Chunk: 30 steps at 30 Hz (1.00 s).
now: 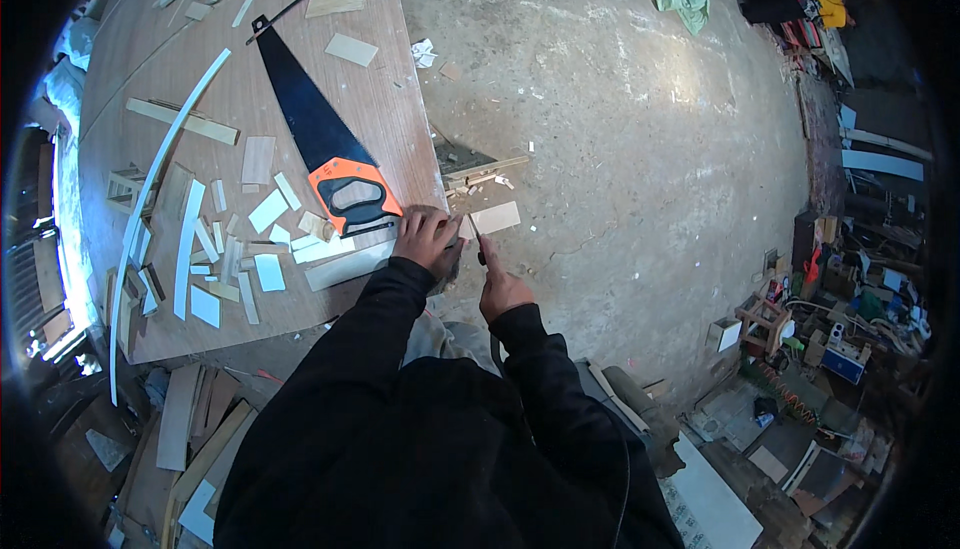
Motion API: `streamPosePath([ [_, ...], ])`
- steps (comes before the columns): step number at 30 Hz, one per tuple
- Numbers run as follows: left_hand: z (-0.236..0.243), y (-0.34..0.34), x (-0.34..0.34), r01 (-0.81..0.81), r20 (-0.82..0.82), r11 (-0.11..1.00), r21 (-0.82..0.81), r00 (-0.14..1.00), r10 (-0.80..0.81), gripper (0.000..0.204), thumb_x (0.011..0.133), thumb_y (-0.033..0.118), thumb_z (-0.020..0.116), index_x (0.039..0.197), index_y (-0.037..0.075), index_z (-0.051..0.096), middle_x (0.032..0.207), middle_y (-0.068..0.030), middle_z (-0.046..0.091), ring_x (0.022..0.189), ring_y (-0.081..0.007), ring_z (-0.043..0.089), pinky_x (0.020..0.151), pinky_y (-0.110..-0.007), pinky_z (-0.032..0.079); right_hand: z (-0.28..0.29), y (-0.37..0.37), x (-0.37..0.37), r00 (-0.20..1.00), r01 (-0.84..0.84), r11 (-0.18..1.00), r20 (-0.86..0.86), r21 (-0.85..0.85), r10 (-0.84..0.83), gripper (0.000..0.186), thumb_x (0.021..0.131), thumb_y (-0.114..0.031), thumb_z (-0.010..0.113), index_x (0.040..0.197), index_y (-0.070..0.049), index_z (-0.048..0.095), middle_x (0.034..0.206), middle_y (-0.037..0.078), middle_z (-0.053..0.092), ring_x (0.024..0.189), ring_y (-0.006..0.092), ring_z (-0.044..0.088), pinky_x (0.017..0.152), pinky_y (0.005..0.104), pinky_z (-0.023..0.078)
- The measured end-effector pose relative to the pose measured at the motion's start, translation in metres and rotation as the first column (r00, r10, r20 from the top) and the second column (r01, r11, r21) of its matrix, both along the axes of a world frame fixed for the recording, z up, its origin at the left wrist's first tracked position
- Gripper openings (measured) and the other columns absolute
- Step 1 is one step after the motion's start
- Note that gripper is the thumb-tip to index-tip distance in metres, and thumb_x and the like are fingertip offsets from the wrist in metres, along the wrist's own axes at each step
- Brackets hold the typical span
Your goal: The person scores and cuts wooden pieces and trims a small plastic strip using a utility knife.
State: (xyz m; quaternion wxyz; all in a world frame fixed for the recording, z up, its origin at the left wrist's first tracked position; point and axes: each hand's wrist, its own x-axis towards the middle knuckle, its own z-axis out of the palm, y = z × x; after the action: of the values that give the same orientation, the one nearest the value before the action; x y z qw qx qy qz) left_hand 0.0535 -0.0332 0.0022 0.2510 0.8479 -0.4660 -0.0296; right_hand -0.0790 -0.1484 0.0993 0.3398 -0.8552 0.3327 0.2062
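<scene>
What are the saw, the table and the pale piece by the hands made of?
Saw blade: probably steel, dark-finished; a thin, straight-edged sheet.
Handle: likely moulded plastic; smooth orange and black curves.
Table: wood or wood-look laminate; brown, streaky grain.
Pale piece: perhaps thin wood or board; flat, matt, grain too small to tell.

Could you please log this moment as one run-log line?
left grip: at table edge, hold unclear; right grip: closed around slim dark tool; handsaw: lying on table; wood offcuts: scattered on table

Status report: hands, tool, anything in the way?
Left hand at edge of table. Right hand gripping slim dark tool. Orange-handled saw lies beside left hand.
</scene>
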Motion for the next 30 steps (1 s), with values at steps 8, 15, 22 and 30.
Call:
streamPosePath([
  [8, 0.003, 0.000, 0.003, 0.015, -0.007, 1.000, 0.000, 1.000, -0.015, 0.039, 0.084, 0.040, 0.066, 0.116, 0.017, 0.065, 0.107, -0.0020, 0.055, 0.100, -0.0267, 0.051, 0.089, -0.044, 0.041, -0.010, -0.001, 0.001, 1.000, -0.021, 1.000, -0.013, -0.007, 0.020, 0.073, 0.090, -0.006, 0.049, 0.154, -0.026, 0.018, 0.089, 0.029, 0.067, 0.075, 0.0471, 0.065, 0.064, 0.0548, 0.051],
  [15, -0.001, -0.001, 0.002, -0.006, -0.055, 1.000, -0.005, 0.998, 0.006, 0.038, 0.084, 0.037, 0.067, 0.118, 0.019, 0.065, 0.108, -0.0027, 0.057, 0.102, -0.0268, 0.051, 0.090, -0.044, 0.039, 0.007, 0.009, 0.030, 0.957, -0.091, 0.995, -0.281, -0.037, 0.076, 0.082, 0.086, -0.012, 0.051, 0.156, -0.029, 0.010, 0.085, 0.028, 0.068, 0.077, 0.0427, 0.068, 0.068, 0.0515, 0.054],
  [22, -0.001, 0.001, 0.002, 0.005, -0.036, 1.000, 0.024, 0.999, -0.004, 0.045, 0.087, 0.042, 0.063, 0.128, 0.024, 0.060, 0.108, -0.0009, 0.055, 0.100, -0.0272, 0.051, 0.089, -0.046, 0.039, 0.002, 0.014, 0.036, 0.951, -0.080, 0.995, -0.305, -0.059, 0.058, 0.080, 0.088, -0.017, 0.050, 0.156, -0.030, 0.008, 0.082, 0.026, 0.068, 0.072, 0.0419, 0.068, 0.066, 0.0514, 0.054],
  [30, 0.002, -0.002, 0.001, 0.012, -0.007, 1.000, 0.027, 1.000, -0.012, 0.039, 0.087, 0.042, 0.063, 0.121, 0.023, 0.064, 0.107, -0.0010, 0.055, 0.098, -0.0267, 0.051, 0.088, -0.046, 0.039, 0.007, 0.017, 0.027, 0.959, -0.026, 0.997, -0.284, -0.069, 0.005, 0.083, 0.086, -0.014, 0.051, 0.155, -0.033, 0.009, 0.078, 0.026, 0.067, 0.071, 0.0428, 0.068, 0.064, 0.0521, 0.054],
])
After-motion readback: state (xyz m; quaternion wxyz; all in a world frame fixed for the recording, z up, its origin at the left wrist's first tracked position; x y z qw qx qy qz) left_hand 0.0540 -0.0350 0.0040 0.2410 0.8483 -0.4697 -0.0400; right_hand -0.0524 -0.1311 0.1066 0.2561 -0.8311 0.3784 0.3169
